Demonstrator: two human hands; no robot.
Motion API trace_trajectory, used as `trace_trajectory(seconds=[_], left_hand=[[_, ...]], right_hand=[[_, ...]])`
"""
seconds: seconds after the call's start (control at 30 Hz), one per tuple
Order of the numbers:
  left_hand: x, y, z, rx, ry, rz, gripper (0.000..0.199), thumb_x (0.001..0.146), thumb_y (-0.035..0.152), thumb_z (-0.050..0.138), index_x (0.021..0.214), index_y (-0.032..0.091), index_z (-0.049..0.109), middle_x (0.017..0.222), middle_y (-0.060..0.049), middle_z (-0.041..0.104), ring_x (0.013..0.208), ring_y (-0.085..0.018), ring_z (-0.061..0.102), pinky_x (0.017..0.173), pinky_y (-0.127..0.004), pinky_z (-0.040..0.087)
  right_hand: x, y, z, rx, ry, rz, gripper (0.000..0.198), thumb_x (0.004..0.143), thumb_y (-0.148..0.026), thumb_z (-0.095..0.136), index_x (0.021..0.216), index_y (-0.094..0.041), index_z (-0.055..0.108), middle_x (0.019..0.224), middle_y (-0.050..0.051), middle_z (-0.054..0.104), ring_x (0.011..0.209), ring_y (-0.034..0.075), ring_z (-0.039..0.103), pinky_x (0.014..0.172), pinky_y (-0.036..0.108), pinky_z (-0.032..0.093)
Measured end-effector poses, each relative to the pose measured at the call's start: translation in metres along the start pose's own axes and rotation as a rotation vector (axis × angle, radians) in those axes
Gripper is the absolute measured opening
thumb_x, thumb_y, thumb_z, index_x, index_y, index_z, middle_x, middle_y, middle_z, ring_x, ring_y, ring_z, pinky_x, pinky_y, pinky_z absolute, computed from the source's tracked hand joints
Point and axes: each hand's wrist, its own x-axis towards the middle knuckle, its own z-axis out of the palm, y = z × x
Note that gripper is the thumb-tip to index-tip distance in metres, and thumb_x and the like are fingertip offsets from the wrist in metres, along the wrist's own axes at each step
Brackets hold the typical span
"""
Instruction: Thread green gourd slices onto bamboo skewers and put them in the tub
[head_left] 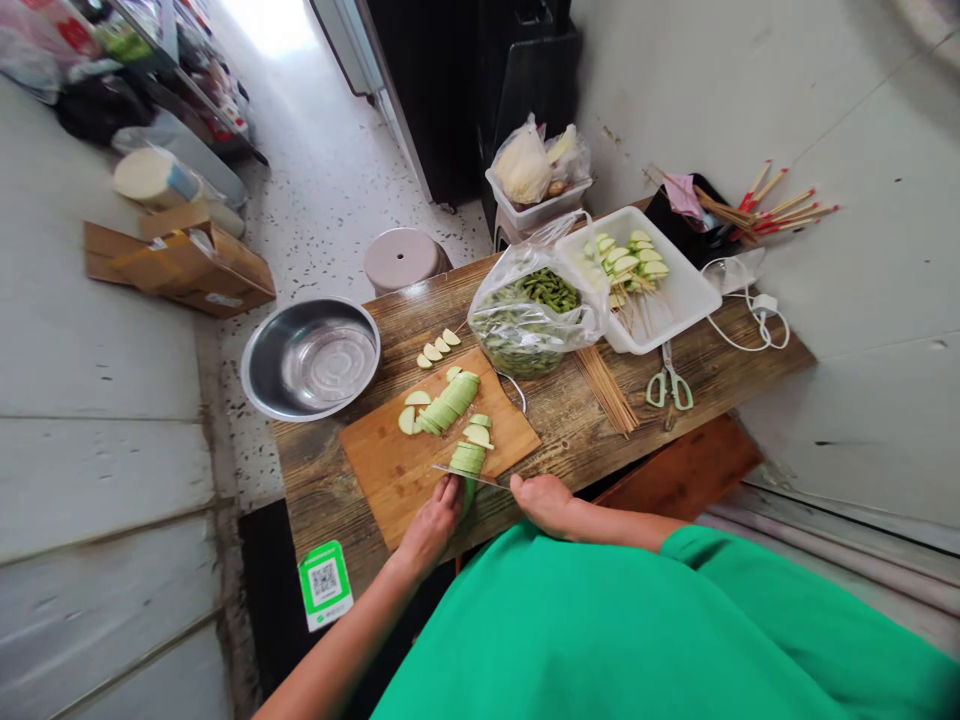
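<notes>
My left hand [435,522] grips the uncut end of a green zucchini [466,497] on the near side of the wooden cutting board [382,480]. My right hand [544,502] is closed around the handle of a kitchen knife [480,479], the handle itself mostly hidden. The blade lies across the zucchini, just beyond my left fingertips. Thin slices [470,457] lean together on the blade's far side. Farther up the board lies a longer row of zucchini slices [450,404], with a few loose half-rounds [418,398] beside it.
A steel basin [255,375] stands at the table's left. Behind the board are skewered slices [439,348] and a plastic bag of green beans [551,290]. To the right are bamboo skewers [607,390], scissors [670,380] and a white tray [694,290] of skewered slices.
</notes>
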Motion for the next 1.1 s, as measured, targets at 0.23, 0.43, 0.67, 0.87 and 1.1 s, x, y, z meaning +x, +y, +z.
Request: trace_trajectory(seconds=[0.23,0.43,0.67,0.87,1.1], left_hand=[[0.001,0.009,-0.009,-0.050,-0.021,-0.091,0.049,0.088,0.015,0.029,0.136,0.019,0.024,0.128,-0.015,0.041,0.117,-0.021,0.044,0.094,-0.037,0.042],[-0.003,0.011,-0.011,-0.034,-0.044,-0.068,0.048,0.086,0.010,0.030,0.133,0.021,0.033,0.125,-0.014,0.044,0.112,-0.022,0.047,0.089,-0.036,0.046],[-0.006,0.008,-0.008,0.043,-0.069,-0.003,0.047,0.085,0.009,0.032,0.132,0.018,0.036,0.132,-0.016,0.038,0.123,-0.025,0.036,0.095,-0.038,0.042],[-0.006,0.009,-0.008,-0.002,-0.087,-0.050,0.048,0.087,0.010,0.029,0.133,0.022,0.034,0.128,-0.013,0.040,0.117,-0.022,0.042,0.093,-0.036,0.043],[-0.006,0.008,-0.008,-0.014,-0.087,-0.051,0.051,0.087,0.011,0.030,0.137,0.025,0.026,0.129,-0.012,0.039,0.115,-0.021,0.045,0.091,-0.034,0.045]], right_hand=[[-0.004,0.000,-0.002,-0.003,0.027,-0.034,0.018,0.085,-0.009,0.034,0.099,-0.008,0.045,0.084,0.020,0.066,0.081,0.022,0.066,0.066,0.028,0.049],[-0.013,-0.004,-0.006,-0.020,0.059,-0.080,0.017,0.083,-0.010,0.035,0.096,-0.009,0.045,0.082,0.020,0.066,0.078,0.023,0.066,0.063,0.028,0.049],[-0.013,-0.006,-0.009,-0.008,0.025,-0.069,0.014,0.082,-0.010,0.039,0.095,-0.010,0.044,0.080,0.019,0.066,0.078,0.022,0.066,0.063,0.027,0.049],[-0.014,-0.008,-0.003,-0.017,0.076,-0.070,0.017,0.083,-0.010,0.035,0.096,-0.009,0.047,0.080,0.018,0.066,0.075,0.023,0.066,0.059,0.029,0.049],[-0.015,-0.007,-0.004,-0.048,0.071,-0.077,0.016,0.083,-0.009,0.035,0.095,-0.010,0.046,0.080,0.018,0.066,0.075,0.022,0.066,0.059,0.027,0.048]])
